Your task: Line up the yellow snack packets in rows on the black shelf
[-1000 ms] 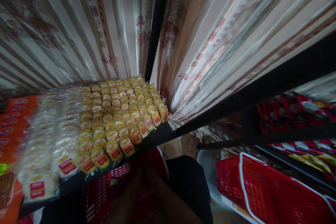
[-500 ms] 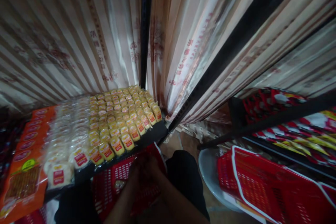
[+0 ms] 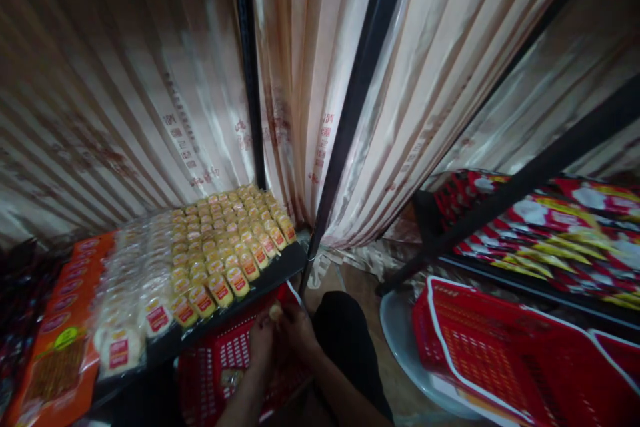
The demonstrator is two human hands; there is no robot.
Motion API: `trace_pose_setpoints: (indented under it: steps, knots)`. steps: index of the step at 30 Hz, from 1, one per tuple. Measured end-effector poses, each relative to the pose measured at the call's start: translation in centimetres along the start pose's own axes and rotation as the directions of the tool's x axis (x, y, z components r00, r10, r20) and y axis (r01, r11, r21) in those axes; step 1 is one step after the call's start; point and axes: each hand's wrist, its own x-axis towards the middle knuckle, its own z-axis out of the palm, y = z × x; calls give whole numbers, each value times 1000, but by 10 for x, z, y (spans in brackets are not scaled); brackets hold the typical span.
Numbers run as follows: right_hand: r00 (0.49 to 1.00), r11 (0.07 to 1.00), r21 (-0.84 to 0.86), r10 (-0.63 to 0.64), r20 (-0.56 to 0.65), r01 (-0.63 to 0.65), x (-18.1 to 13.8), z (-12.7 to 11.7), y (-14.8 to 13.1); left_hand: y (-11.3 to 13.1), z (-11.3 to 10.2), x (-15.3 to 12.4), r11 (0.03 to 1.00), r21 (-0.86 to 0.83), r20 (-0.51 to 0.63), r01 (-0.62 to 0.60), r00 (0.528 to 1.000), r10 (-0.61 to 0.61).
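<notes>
Above a red plastic basket (image 3: 200,373), my left hand (image 3: 261,337) and my right hand (image 3: 299,330) are close together with curled fingers. Between their fingertips is a small pale-yellow snack (image 3: 275,311); its exact kind is too dark and small to tell. A small packaged item (image 3: 231,377) lies in the basket beside my left wrist. Just beyond, rows of yellow wrapped snacks (image 3: 217,290) with red labels stand on a black shelf (image 3: 273,280). White round packaged snacks (image 3: 120,350) sit to their left.
An orange package (image 3: 57,373) is at the far left of the shelf. Black metal posts (image 3: 345,127) rise before pleated curtains (image 3: 300,80). On the right, another red basket (image 3: 480,340) rests over a pale basin (image 3: 400,340), below shelved red and yellow packets (image 3: 540,233).
My view has tilted and shifted, so the shelves and posts sit differently. My hands have come up slightly, and the pale-yellow snack now shows between them.
</notes>
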Motion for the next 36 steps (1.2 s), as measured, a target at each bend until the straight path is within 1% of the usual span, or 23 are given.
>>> trace_pose_setpoints:
  steps: [3,6,9,11,14,16,20,23,26,29,32,36]
  knots:
    - [996,999,15,-43,-75,44,-7,-8,-9,9,5,-7,999,-41,-6,-29,1000,29]
    - [974,987,3,-155,-165,158,-13,-16,-19,18,11,-15,994,-50,-23,-98,995,97]
    - [937,964,-8,-262,-231,267,-14,-24,-30,31,17,-20,981,-42,-33,-189,982,188]
    - [908,950,-36,-309,-284,312,-10,-27,-36,43,21,-21,966,-13,-23,-259,966,259]
    - [856,928,-132,-372,-358,348,4,-32,-45,64,28,-18,932,28,28,-361,932,360]
    - [831,917,-191,-399,-388,351,16,-34,-53,79,34,-13,909,41,37,-414,910,413]
    - [803,913,-220,-406,-436,343,40,-39,-68,100,50,3,891,57,33,-451,892,450]
    - [786,918,-212,-397,-474,336,56,-39,-73,109,62,18,865,116,51,-487,873,485]
    - [775,925,-192,-381,-504,329,69,-33,-70,114,70,32,835,186,45,-518,853,520]
    - [773,930,-163,-365,-518,330,78,-26,-65,117,75,43,816,260,48,-517,851,523]
    - [767,925,-151,-375,-520,350,82,-21,-59,120,77,48,800,325,34,-504,851,523]
    - [760,926,-171,-375,-532,337,80,-16,-54,125,78,49,764,367,8,-530,823,567]
